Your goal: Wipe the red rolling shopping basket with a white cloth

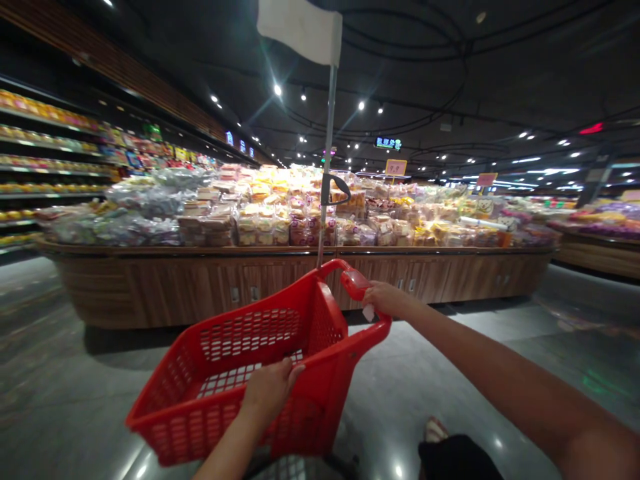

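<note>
A red plastic shopping cart (315, 400) stands sideways before me, its basket pointing left. My left hand (273, 385) is closed over the near rim of the basket, thumb on the outer side and fingertips reaching inside. On the right, my right hand (385, 300) is wrapped round the cart's handle, with a small white piece showing under the fingers. Part of the perforated basket floor is visible, and no goods show on it. A pole (330, 120) with a white flag (300, 30) rises at the cart's far side.
Behind the cart runs a long wood-panelled display counter (190, 287) heaped with packaged food (265, 213). Stocked shelves (45, 160) line the left wall. Another display (600, 247) stands at right. My shoe (436, 429) is on the grey floor (400, 380).
</note>
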The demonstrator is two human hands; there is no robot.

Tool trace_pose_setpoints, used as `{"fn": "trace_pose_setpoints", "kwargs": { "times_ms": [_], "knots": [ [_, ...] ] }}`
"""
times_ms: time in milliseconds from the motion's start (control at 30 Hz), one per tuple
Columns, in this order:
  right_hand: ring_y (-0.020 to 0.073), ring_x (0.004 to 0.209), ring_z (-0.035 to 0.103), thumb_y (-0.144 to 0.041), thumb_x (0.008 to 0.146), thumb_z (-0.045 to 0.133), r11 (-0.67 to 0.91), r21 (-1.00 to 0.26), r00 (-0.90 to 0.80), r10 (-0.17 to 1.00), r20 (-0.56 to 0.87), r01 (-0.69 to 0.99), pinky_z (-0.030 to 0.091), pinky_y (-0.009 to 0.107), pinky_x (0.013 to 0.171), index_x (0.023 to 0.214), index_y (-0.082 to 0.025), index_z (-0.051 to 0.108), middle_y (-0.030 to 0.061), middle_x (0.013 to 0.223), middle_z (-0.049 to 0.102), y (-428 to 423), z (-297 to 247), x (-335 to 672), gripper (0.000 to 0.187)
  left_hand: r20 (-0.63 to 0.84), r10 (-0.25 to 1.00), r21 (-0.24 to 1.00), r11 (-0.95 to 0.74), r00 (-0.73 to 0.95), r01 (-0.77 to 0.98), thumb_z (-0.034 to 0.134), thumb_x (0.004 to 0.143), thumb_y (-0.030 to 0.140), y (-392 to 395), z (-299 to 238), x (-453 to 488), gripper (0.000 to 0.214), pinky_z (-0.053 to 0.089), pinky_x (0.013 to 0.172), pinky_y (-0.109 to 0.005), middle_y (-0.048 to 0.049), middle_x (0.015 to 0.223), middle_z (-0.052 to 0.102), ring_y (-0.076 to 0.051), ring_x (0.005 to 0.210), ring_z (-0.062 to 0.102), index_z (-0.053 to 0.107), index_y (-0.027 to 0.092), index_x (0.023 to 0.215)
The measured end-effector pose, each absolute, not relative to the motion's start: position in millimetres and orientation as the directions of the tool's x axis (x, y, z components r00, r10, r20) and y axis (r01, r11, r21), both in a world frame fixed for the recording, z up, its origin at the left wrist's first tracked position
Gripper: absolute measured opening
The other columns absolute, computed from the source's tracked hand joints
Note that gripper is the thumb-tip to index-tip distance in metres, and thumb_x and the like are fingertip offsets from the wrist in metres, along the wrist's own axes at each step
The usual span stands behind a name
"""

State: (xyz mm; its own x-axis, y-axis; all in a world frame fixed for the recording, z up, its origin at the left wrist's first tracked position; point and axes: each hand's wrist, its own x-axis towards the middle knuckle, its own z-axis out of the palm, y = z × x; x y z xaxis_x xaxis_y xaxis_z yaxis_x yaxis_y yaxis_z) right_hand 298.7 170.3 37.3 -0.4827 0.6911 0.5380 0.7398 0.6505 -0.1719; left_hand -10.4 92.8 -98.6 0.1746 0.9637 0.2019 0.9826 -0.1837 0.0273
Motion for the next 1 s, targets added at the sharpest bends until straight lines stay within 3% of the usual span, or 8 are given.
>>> {"fn": "trace_pose_setpoints", "kwargs": {
  "times_ms": [100, 200, 300, 433, 600, 800, 900, 1000],
  "knots": [
    [0.0142, 0.073, 0.063, -0.002, 0.061, 0.061, 0.713, -0.113, -0.676, 0.695, 0.244, 0.692, 0.043, 0.024, 0.081, 0.056, -0.021, 0.070, -0.0009, 0.065, 0.070, 178.3, 44.7, 288.2, 0.021, 0.204, 0.966, 0.030, -0.167, 0.157, 0.986, 0.016, 0.092, 0.050, 89.8, -99.6, -11.8, 0.052, 0.045, 0.066, -0.033, -0.0088, 0.083, 0.070, -0.025, 0.079, 0.066, 0.058, 0.019, 0.089],
    [0.0129, 0.056, 0.060, 0.001, 0.057, 0.059, 0.717, -0.095, -0.721, 0.693, -0.018, 0.691, 0.044, 0.021, 0.063, 0.060, -0.020, 0.073, -0.0020, 0.058, 0.068, 181.0, 48.2, 281.6, 0.025, 0.213, 0.963, 0.029, -0.174, 0.164, 0.984, 0.015, 0.092, 0.050, 87.5, -101.6, -17.1, 0.053, 0.045, 0.065, -0.034, -0.0087, 0.083, 0.070, -0.026, 0.079, 0.066, 0.058, 0.019, 0.089],
    [0.0134, 0.051, 0.058, -0.001, 0.059, 0.057, 0.693, -0.083, -0.698, 0.706, -0.118, 0.716, 0.042, 0.021, 0.056, 0.066, -0.018, 0.075, -0.0011, 0.057, 0.068, 184.1, 49.1, 274.2, 0.026, 0.227, 0.957, 0.024, -0.191, 0.180, 0.981, 0.015, 0.092, 0.051, 85.7, -103.6, -24.1, 0.054, 0.046, 0.065, -0.034, -0.0082, 0.081, 0.070, -0.026, 0.079, 0.066, 0.058, 0.019, 0.089],
    [0.0179, 0.073, 0.062, -0.002, 0.067, 0.052, 0.668, -0.076, -0.671, 0.741, -0.011, 0.740, 0.043, 0.024, 0.069, 0.078, -0.017, 0.076, 0.0045, 0.077, 0.072, 184.5, 48.0, 267.5, 0.031, 0.225, 0.960, 0.021, -0.177, 0.168, 0.984, 0.016, 0.092, 0.050, 84.4, -104.7, -30.6, 0.053, 0.046, 0.064, -0.034, -0.0082, 0.081, 0.071, -0.026, 0.079, 0.067, 0.059, 0.019, 0.088],
    [0.0130, 0.053, 0.059, -0.001, 0.061, 0.057, 0.660, -0.151, -0.670, 0.743, -0.016, 0.736, 0.041, 0.020, 0.054, 0.068, -0.022, 0.075, -0.0024, 0.058, 0.068, 180.1, 48.3, 272.8, 0.029, 0.245, 0.953, 0.002, -0.185, 0.178, 0.983, 0.016, 0.092, 0.051, 83.4, -104.3, -33.6, 0.053, 0.045, 0.063, -0.033, -0.0082, 0.080, 0.071, -0.025, 0.077, 0.067, 0.059, 0.020, 0.086],
    [0.0188, 0.083, 0.063, -0.004, 0.073, 0.047, 0.616, -0.189, -0.551, 0.777, 0.305, 0.765, 0.044, 0.029, 0.079, 0.090, -0.020, 0.073, 0.0033, 0.086, 0.072, 171.7, 28.8, 284.7, 0.035, 0.248, 0.951, 0.002, -0.190, 0.184, 0.982, 0.014, 0.093, 0.050, 84.1, -103.4, -35.1, 0.054, 0.045, 0.062, -0.034, -0.0085, 0.082, 0.070, -0.027, 0.078, 0.067, 0.059, 0.020, 0.092],
    [0.0209, 0.088, 0.063, -0.012, 0.076, 0.049, 0.562, -0.421, -0.327, 0.796, 0.510, 0.712, 0.046, 0.033, 0.082, 0.094, -0.018, 0.071, 0.0063, 0.094, 0.070, 153.8, -1.7, 295.9, 0.029, 0.236, 0.954, 0.018, -0.192, 0.183, 0.981, 0.016, 0.093, 0.049, 84.2, -101.8, -34.5, 0.052, 0.045, 0.064, -0.033, -0.0079, 0.084, 0.070, -0.026, 0.080, 0.066, 0.059, 0.020, 0.092],
    [0.0227, 0.088, 0.063, -0.025, 0.078, 0.055, 0.503, -0.741, 0.101, 0.794, 0.599, 0.444, 0.049, 0.037, 0.080, 0.094, -0.017, 0.070, 0.0083, 0.095, 0.070, 126.5, -40.2, 298.7, 0.023, 0.256, 0.951, 0.064, -0.195, 0.173, 0.979, 0.018, 0.093, 0.049, 82.5, -99.2, -32.3, 0.050, 0.044, 0.067, -0.032, -0.0074, 0.086, 0.070, -0.024, 0.083, 0.066, 0.059, 0.020, 0.092]
  ]
}}
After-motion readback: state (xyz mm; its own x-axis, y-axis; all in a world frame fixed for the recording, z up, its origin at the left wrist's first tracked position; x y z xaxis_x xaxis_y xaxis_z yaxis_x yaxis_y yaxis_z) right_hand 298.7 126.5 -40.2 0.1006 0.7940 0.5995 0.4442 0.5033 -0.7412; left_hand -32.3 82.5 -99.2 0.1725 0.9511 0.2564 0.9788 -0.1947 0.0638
